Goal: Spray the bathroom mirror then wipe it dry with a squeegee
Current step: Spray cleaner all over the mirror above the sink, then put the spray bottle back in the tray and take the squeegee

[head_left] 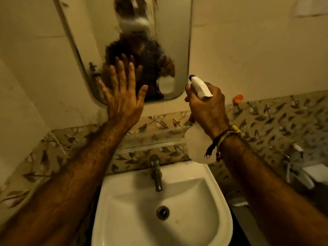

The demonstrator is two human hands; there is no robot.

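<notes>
- Left hand (122, 96): fingers spread and straight, palm toward the lower left part of the mirror (170, 50). Holds nothing. Fingertips meet their own reflection; whether the palm touches the glass, cannot tell.
- Right hand (205, 107): fingers curled round the neck of a spray bottle (197, 141), gripping it just below the head. A finger sits at the front, near the trigger.
- Bottle: white spray head (200, 87) with a dark nozzle tip pointing up and left toward the mirror's lower right corner. Clear, rounded body hangs below the hand, above the basin's back edge.
- Mirror: on the wall above the basin, rounded lower corners. Glass is covered in droplets across its middle, so the reflection is blurred.
- Right wrist: thread bands (225, 135), yellow and dark, with loose ends.
- Below: white basin (124, 201) with metal tap (157, 174) and drain (162, 212).
- Leaf-patterned tiles (266, 118) run along the wall behind the basin.
- Small orange cap (238, 98) at the wall, right of the bottle.
</notes>
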